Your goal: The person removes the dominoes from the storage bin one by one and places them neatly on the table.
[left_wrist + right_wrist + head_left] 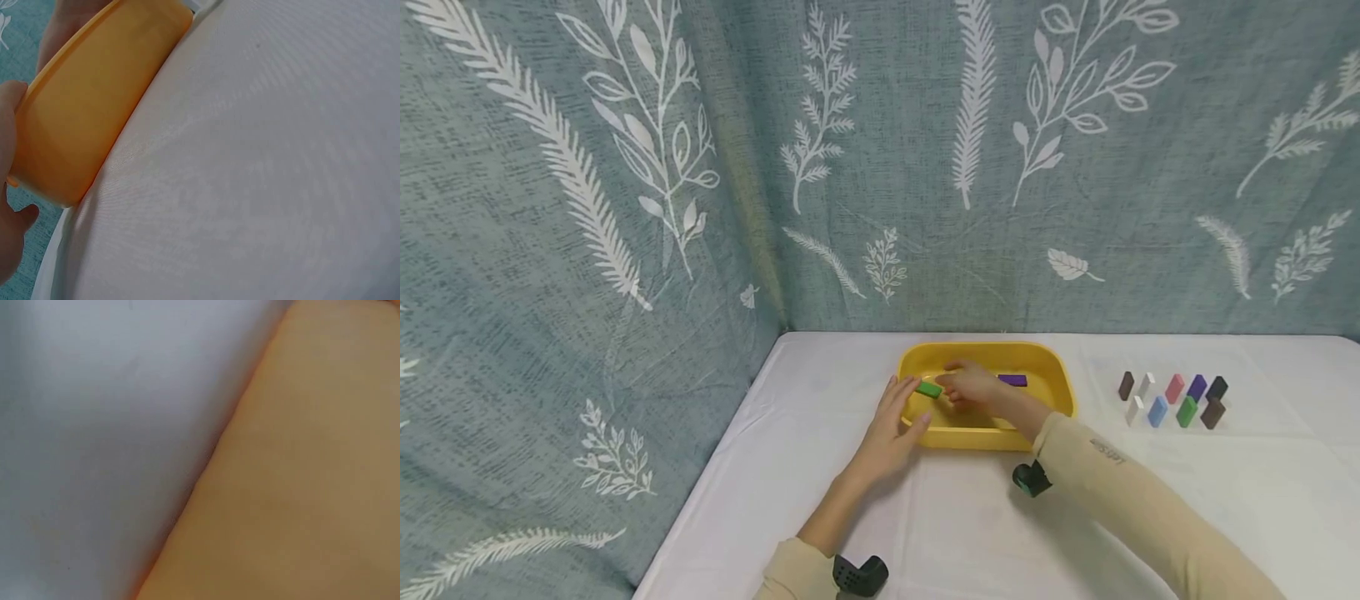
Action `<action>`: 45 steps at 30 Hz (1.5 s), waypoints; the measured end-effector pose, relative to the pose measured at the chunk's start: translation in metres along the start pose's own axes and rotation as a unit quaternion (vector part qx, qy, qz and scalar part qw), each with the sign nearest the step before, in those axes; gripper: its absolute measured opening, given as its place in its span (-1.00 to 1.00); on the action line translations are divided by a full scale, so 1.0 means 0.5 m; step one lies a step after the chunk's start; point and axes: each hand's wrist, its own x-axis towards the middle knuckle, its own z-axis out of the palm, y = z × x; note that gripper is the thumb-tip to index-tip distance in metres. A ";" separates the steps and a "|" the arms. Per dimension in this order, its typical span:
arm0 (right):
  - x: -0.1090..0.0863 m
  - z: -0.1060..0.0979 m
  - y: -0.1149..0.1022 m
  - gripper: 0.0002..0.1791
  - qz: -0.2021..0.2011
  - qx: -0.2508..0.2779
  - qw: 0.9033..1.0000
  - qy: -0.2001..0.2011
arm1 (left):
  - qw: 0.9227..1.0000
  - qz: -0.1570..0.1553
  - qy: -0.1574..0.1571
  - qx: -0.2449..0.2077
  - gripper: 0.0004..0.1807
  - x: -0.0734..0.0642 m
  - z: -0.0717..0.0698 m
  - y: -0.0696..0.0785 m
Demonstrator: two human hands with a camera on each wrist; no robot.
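A yellow tray [985, 437] rests on the white cloth. My left hand [883, 433] is at its left side, fingers extended at the rim and thumb apart; the left wrist view shows fingers [9, 109] against the tray wall [94, 94]. Inside the tray, a green block [928, 389] lies between my left fingertips and my right hand. My right hand [973, 389] reaches in over the front rim, some fingers bent; its underside is hidden, so whether it pinches anything is unclear. Behind its wrist lies a purple block [1012, 380].
Right of the tray, several small blocks stand in two rows, among them a pink block [1175, 388], a blue block [1157, 411] and a second green block [1187, 412]. A blue-grey curtain [910, 167] with white leaves hangs behind the table and along its left.
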 end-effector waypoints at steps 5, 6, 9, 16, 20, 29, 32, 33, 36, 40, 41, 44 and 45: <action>0.009 0.012 -0.007 -0.41 -0.020 -0.022 0.998 0.046 | 1.000 -0.001 0.001 -0.001 -0.38 0.000 -0.002 -0.001; 0.011 0.014 -0.010 -0.40 -0.016 -0.001 0.999 0.042 | 1.000 0.001 0.003 -0.001 -0.38 0.000 -0.002 -0.002; 0.017 0.022 -0.016 -0.36 0.006 0.060 0.998 0.025 | 1.000 0.006 0.003 -0.003 -0.39 0.001 -0.001 -0.002; 0.026 0.051 -0.023 -0.43 0.036 0.146 0.989 -0.015 | 1.000 -0.001 0.002 -0.004 -0.36 0.002 -0.002 -0.003; 0.030 0.071 -0.019 -0.46 0.026 0.156 0.987 -0.006 | 1.000 -0.001 0.005 -0.005 -0.35 0.001 -0.004 -0.004; 0.030 0.094 -0.015 -0.43 0.012 0.113 0.993 0.039 | 1.000 0.007 0.002 -0.006 -0.34 0.002 -0.001 -0.006; 0.035 0.098 -0.014 -0.40 0.002 0.116 0.992 0.043 | 1.000 0.006 0.000 -0.004 -0.33 0.005 -0.001 -0.003; 0.037 0.099 -0.014 -0.39 0.000 0.118 0.992 0.042 | 1.000 0.006 -0.001 -0.004 -0.34 0.005 -0.002 -0.002; 0.041 0.102 -0.013 -0.36 0.005 0.131 0.991 0.042 | 1.000 0.007 0.001 -0.007 -0.35 0.004 -0.002 0.001; 0.038 0.098 -0.013 -0.33 0.017 0.152 0.988 0.022 | 1.000 0.005 -0.002 -0.006 -0.35 0.003 -0.002 0.003; 0.037 0.097 -0.013 -0.32 0.018 0.154 0.988 0.015 | 1.000 0.005 -0.003 -0.006 -0.35 0.003 -0.002 0.003; 0.036 0.094 -0.014 -0.28 0.025 0.167 0.986 -0.018 | 1.000 0.003 -0.002 -0.006 -0.35 0.002 -0.002 0.001; 0.036 0.094 -0.014 -0.26 0.029 0.165 0.985 -0.030 | 1.000 0.004 -0.002 -0.007 -0.35 0.002 -0.002 0.000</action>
